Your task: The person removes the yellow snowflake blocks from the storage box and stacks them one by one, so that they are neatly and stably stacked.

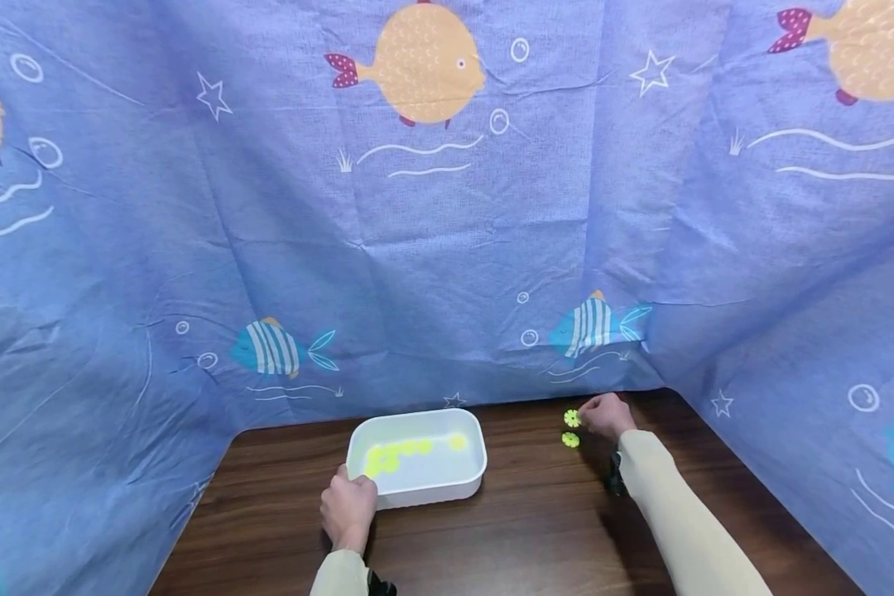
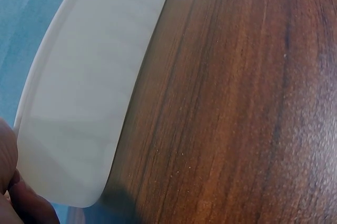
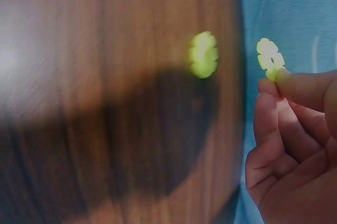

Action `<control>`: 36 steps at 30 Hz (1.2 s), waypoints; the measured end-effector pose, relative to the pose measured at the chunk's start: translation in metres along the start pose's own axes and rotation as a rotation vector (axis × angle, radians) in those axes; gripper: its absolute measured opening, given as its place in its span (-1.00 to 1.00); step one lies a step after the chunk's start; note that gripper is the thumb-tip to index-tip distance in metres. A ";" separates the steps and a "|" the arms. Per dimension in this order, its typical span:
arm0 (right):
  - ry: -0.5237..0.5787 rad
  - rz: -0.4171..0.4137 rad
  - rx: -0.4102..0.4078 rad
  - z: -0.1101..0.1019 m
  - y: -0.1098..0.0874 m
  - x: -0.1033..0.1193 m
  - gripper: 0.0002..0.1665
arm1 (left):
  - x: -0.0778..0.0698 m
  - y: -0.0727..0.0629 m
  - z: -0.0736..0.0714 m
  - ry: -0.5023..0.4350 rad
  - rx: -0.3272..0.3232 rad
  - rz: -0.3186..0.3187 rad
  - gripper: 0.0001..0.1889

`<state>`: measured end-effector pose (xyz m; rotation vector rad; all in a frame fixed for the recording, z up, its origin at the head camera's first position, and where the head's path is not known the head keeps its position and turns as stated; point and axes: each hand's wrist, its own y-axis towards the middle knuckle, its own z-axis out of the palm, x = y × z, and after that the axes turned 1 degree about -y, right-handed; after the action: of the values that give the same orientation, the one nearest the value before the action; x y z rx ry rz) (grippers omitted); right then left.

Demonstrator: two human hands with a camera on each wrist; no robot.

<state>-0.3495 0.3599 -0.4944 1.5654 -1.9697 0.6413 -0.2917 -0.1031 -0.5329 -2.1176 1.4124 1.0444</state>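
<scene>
With thumb and fingertip, my right hand (image 1: 607,415) pinches a yellow-green flower-shaped piece (image 3: 268,56) by its edge; in the right wrist view it stands out past the fingers. A second flower-shaped piece (image 3: 204,54) lies on the wooden table beside that hand. At the near left corner of a white rectangular tub (image 1: 447,490), my left hand (image 1: 348,507) grips the rim. Several yellow-green pieces (image 1: 391,457) lie inside the tub, mostly toward its left side, with one piece (image 1: 457,442) apart at the right. The left wrist view shows the tub's outer wall (image 2: 89,77) and the gripping fingers at lower left.
A dark brown wooden table (image 1: 507,538) carries everything. Blue fabric (image 1: 447,248) printed with fish, stars and bubbles hangs behind the table and along both sides. Shadow from the right arm falls across the wood.
</scene>
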 end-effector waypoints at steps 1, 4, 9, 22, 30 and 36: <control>0.012 0.002 0.011 0.002 0.000 -0.004 -0.80 | 0.000 0.000 0.000 -0.001 -0.002 0.004 -0.44; 0.029 0.012 0.026 0.008 -0.001 -0.009 -0.79 | 0.000 0.000 -0.001 -0.006 -0.005 0.012 -0.44; 0.041 0.023 0.054 0.013 -0.004 -0.009 -0.79 | 0.000 -0.001 -0.001 -0.009 -0.012 0.014 -0.45; 0.020 0.039 0.077 0.022 -0.006 -0.016 -0.79 | 0.001 0.000 0.000 -0.017 -0.010 0.004 -0.45; 0.017 0.047 0.063 0.026 -0.005 -0.020 -0.78 | 0.001 0.000 0.001 -0.021 -0.010 -0.007 -0.43; 0.010 0.038 0.043 0.027 -0.006 -0.019 -0.77 | 0.001 0.000 0.002 -0.029 -0.017 -0.010 -0.44</control>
<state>-0.3432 0.3543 -0.5275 1.5508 -1.9948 0.7095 -0.2922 -0.1025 -0.5348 -2.1102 1.3832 1.0833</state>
